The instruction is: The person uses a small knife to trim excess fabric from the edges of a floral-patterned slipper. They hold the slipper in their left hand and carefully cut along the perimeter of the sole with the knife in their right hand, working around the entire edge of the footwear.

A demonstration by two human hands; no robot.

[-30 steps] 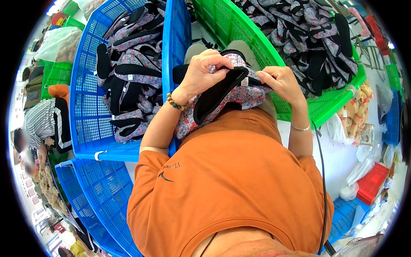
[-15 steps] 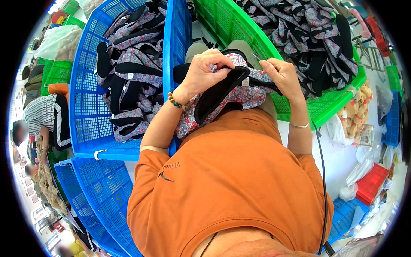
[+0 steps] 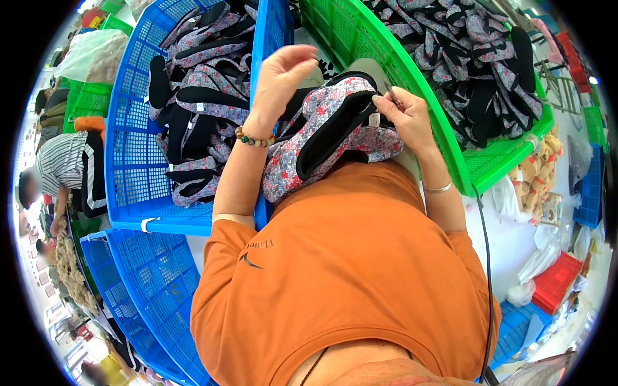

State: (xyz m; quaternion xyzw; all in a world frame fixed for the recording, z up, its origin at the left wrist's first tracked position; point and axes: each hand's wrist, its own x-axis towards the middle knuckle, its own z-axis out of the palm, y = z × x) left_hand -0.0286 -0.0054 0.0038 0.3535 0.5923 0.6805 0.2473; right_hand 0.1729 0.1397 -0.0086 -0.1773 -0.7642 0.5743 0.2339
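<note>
Nearest the camera, below the orange shirt's chest line, the floral shoe upper (image 3: 335, 132) rests against the person's front, between the two forearms. It is a piece of flower-print fabric with black binding and a black lining showing through its opening. Its long axis runs on a slant, from the low left end by the left forearm up to the right end by the right hand; the opening faces up toward the camera.

The right hand (image 3: 404, 116) is closed on the upper's far right end, fingers pinched at the black edge beside a small pale tag, and something thin and dark, too small to name, sticks out above the fingertips. The left hand (image 3: 280, 74) hovers above the upper's left part with fingers loosely curled, gripping nothing that I can see.

Judging by the crates, the work is somewhere in the middle: the blue crate (image 3: 129, 161) on the left holds a moderate heap of like uppers, and the green crate (image 3: 412, 83) farther off on the right holds a much fuller heap. Which heap is finished cannot be told.
</note>
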